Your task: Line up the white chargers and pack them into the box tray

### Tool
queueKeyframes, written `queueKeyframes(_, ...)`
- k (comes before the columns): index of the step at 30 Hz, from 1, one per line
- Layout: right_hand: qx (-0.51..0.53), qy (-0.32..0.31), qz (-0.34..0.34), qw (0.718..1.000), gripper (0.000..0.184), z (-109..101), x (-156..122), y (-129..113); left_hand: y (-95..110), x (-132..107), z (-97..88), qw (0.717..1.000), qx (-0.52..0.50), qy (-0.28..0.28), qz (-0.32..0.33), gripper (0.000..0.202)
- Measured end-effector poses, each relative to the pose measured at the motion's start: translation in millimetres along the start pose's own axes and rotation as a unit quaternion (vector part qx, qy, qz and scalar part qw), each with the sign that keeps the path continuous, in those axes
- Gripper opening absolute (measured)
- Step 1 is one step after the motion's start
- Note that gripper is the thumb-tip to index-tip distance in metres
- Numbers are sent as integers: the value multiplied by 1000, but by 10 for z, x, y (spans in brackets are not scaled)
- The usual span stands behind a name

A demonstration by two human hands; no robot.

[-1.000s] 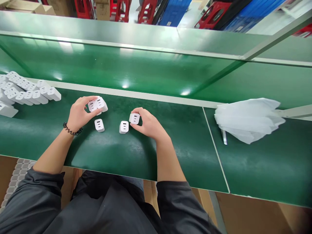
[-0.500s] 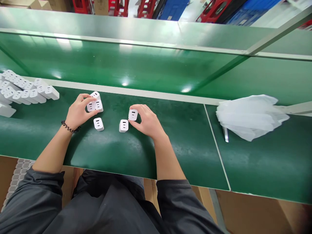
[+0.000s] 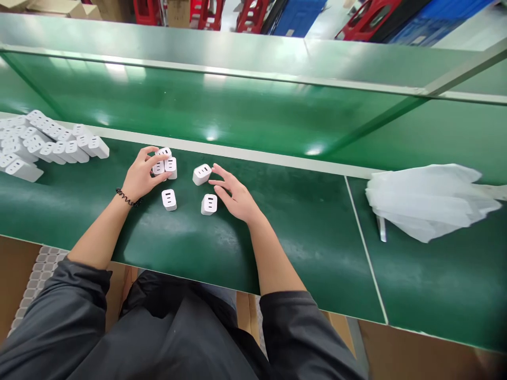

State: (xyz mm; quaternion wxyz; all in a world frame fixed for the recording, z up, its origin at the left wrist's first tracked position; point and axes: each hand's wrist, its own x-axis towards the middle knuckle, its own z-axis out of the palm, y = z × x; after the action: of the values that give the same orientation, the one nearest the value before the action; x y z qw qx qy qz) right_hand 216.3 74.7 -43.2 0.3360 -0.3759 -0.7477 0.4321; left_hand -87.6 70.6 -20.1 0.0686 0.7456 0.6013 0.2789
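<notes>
The askew white block [image 3: 201, 175], well right of the white pile [image 3: 77, 152], could be toppled by a nudge from the right hand [image 3: 236, 198], its fingers spread beside it. Nearer the pile, clustered blocks [image 3: 170, 165] are clamped by the fingers of the left hand [image 3: 140, 172]. Rounded white tops are marked with dark slots.

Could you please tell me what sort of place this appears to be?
Probably a factory or workshop: there is a long green workbench, many similar white slotted blocks, and cardboard boxes beyond it.
</notes>
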Motion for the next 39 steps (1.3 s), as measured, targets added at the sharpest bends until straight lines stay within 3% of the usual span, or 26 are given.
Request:
queueKeyframes(6,45,14,21,999,50,18,38,54,-22,14,60,999,27,40,23,42)
queueKeyframes(9,34,8,36,999,48,-27,28,26,75,12,41,995,25,48,86,45)
queueKeyframes(14,-16,-135,44,990,56,-194,-26,-135,346,-83,-127,967,-43,-92,233,57)
queueKeyframes(18,-86,-194,30,977,64,-220,-58,-211,435,-173,-257,959,-16,-211,189,84)
queueKeyframes(20,-98,-184,13,978,54,-150,-60,-215,438,-193,-246,951,-3,-262,161,80)
queueKeyframes(23,-91,-172,-30,981,49,10,-58,-212,458,-210,-153,936,-38,-302,177,69)
queueKeyframes(29,-104,-161,-59,980,50,203,-78,-231,540,-255,-49,931,-102,-286,204,63)
queueKeyframes(39,-120,-155,-66,978,49,204,-92,-235,554,-289,-11,937,-98,-277,189,66)
